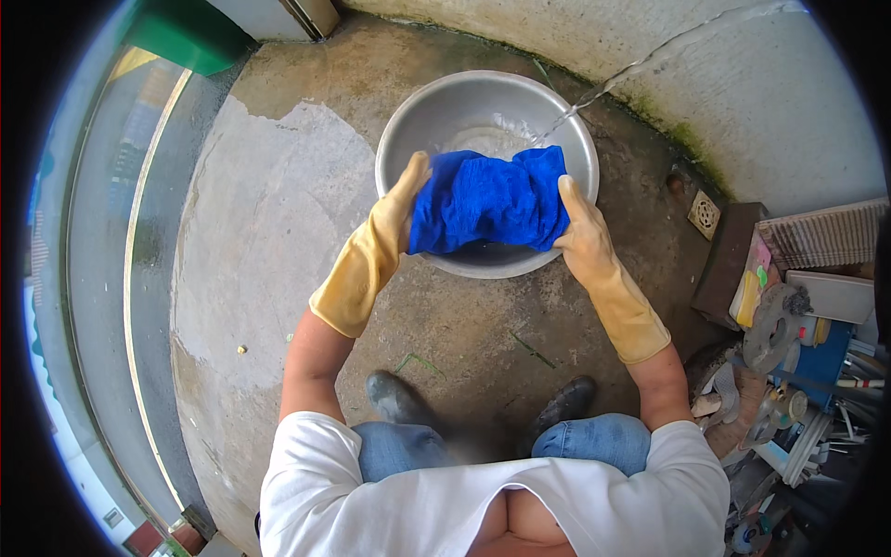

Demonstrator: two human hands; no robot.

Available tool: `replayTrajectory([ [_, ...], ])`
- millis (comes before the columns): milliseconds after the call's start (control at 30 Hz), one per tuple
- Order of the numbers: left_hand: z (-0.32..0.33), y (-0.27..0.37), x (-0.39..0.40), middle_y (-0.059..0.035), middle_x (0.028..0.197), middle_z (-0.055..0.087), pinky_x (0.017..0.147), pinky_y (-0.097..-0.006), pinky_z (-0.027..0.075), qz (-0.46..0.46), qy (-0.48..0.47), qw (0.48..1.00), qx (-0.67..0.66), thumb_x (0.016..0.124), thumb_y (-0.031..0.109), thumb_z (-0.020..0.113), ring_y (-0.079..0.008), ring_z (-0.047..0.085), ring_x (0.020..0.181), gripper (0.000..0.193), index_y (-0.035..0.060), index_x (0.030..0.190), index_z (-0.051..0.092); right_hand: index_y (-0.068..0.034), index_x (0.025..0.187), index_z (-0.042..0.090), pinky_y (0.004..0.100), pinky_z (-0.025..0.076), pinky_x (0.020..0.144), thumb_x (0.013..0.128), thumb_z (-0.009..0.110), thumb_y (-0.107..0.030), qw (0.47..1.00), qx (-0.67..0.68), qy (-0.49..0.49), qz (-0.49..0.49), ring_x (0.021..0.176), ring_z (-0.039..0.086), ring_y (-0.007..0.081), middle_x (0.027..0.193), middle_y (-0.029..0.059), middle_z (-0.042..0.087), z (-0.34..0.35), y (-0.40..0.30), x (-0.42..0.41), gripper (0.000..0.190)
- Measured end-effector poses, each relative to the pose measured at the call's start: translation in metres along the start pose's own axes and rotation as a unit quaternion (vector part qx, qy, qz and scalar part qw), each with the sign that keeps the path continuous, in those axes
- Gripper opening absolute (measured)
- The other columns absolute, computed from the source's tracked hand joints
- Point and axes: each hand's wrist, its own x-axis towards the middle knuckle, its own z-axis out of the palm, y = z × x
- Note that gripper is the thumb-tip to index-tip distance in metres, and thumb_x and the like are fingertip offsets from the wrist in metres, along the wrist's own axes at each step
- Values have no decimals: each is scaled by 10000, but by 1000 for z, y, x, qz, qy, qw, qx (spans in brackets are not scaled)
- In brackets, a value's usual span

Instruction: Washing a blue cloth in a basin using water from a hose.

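Note:
A bunched blue cloth (491,198) is held up between my two hands, over the near part of a round metal basin (418,104). My left hand (404,198), in a yellow rubber glove, grips the cloth's left end with the thumb up. At its right end my right hand (579,223), gloved the same way, holds on near the basin's rim. A stream of water (612,80) comes from the upper right and falls into the basin behind the cloth. Water shows on the basin's bottom; the cloth hides part of it.
The basin stands on a wet concrete floor (445,320) beside a mossy wall (779,111). A floor drain cover (704,214) lies to the right, near a brown box (727,264) and piled odds and ends. My boots (397,397) are just below. A green container (191,35) is at upper left.

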Motion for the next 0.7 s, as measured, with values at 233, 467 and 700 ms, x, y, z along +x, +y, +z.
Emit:
replayTrajectory([
  [233, 39, -45, 4, -130, 1578, 462, 1244, -406, 321, -1, -35, 986, 162, 1093, 498, 477, -241, 444, 1449, 669, 39, 1571, 380, -24, 1620, 238, 451, 283, 1256, 825, 835, -441, 886, -448, -54, -106, 1483, 401, 309, 1568, 202, 440, 22, 41, 12, 1079],
  [467, 88, -21, -13, -201, 1530, 496, 1188, -423, 372, -96, 148, 905, 387, 978, 413, 706, -303, 463, 1428, 745, -17, 1524, 439, -62, 1591, 312, 393, 469, 1127, 881, 775, -280, 891, -453, 31, 18, 1351, 570, 327, 1472, 205, 565, 3, 44, 29, 875],
  [700, 19, -15, 0, -88, 1337, 653, 1075, -370, 475, 19, 234, 916, 327, 979, 129, 637, -188, 625, 1170, 424, 54, 1396, 612, -24, 1449, 520, 345, 544, 969, 868, 723, -128, 931, -325, 27, -165, 1150, 684, 234, 1337, 157, 662, 80, -52, 33, 624],
])
